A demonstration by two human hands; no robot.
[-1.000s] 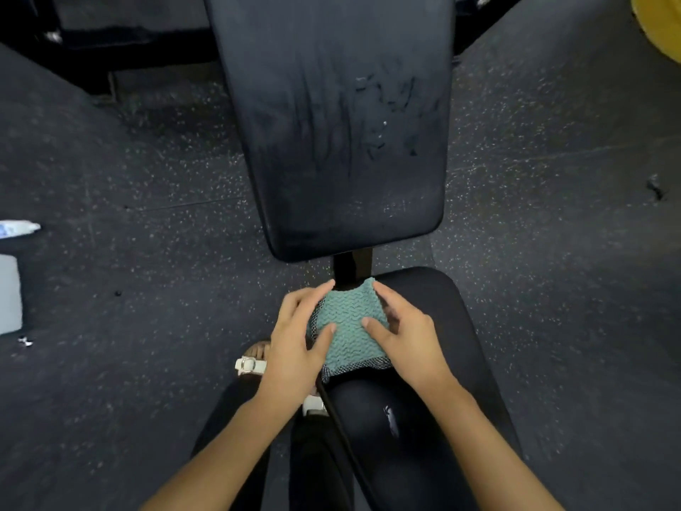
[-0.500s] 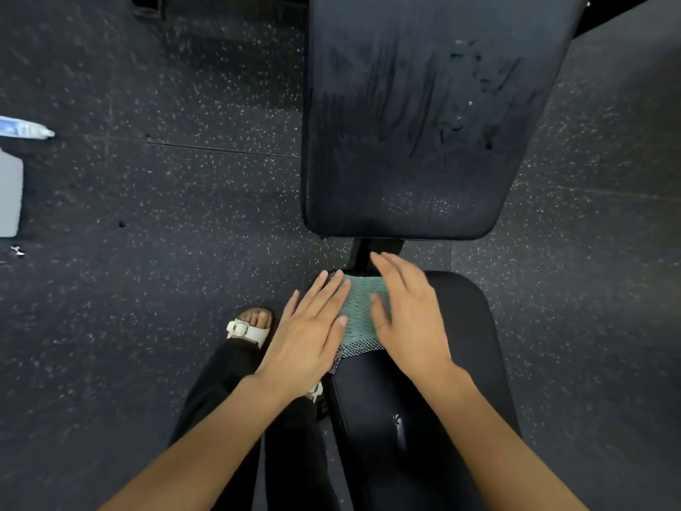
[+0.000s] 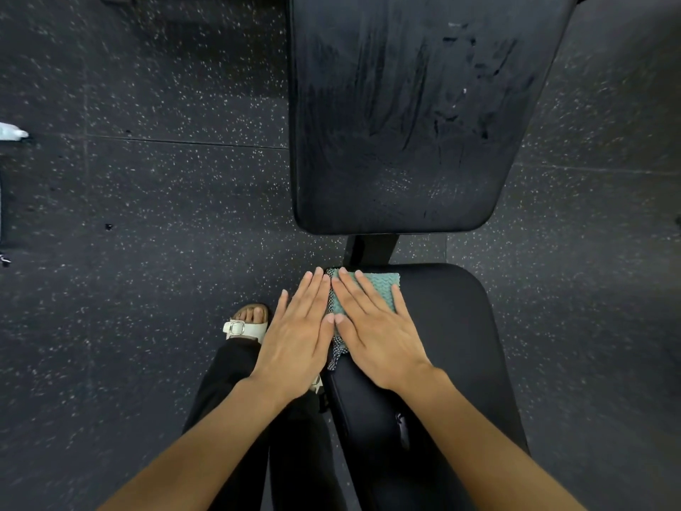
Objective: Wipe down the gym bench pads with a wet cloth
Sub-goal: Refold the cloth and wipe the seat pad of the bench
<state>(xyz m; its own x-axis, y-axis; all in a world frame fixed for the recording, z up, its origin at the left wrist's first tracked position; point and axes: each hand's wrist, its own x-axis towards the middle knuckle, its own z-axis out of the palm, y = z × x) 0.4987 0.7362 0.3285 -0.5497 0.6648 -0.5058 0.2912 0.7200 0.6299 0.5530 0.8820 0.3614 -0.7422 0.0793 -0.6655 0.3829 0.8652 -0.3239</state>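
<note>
Counted out, there are two pads, one cloth and two hands. Nearest lies the black vinyl seat pad (image 3: pixel 460 344); beyond it is the wider black vinyl back pad (image 3: pixel 405 123), its surface marked with dull streaks. A black metal post (image 3: pixel 372 248) shows in the gap between them.

One folded teal knitted cloth (image 3: pixel 383 289) lies on the far left corner of the seat pad. The left hand (image 3: pixel 298 333) and right hand (image 3: pixel 376 333) lie side by side, thumbs touching. Neither grip is clenched: all fingers are straight and flat. The right hand presses on the cloth, and the left hand lies at the pad's left edge.

Around them spreads dark speckled rubber floor (image 3: pixel 166 215). A foot in a white buckled sandal (image 3: pixel 245 328) stands left of the seat pad, below a black trouser leg (image 3: pixel 228 381). A small white object (image 3: pixel 13 133) is cut off at the left border.

Both hands cover much of the cloth, so its full outline cannot be told. What shows runs lengthwise away from the person along the pad's left edge, where a mesh fringe hangs over. Both pads lie on one line, long axes pointing away.
</note>
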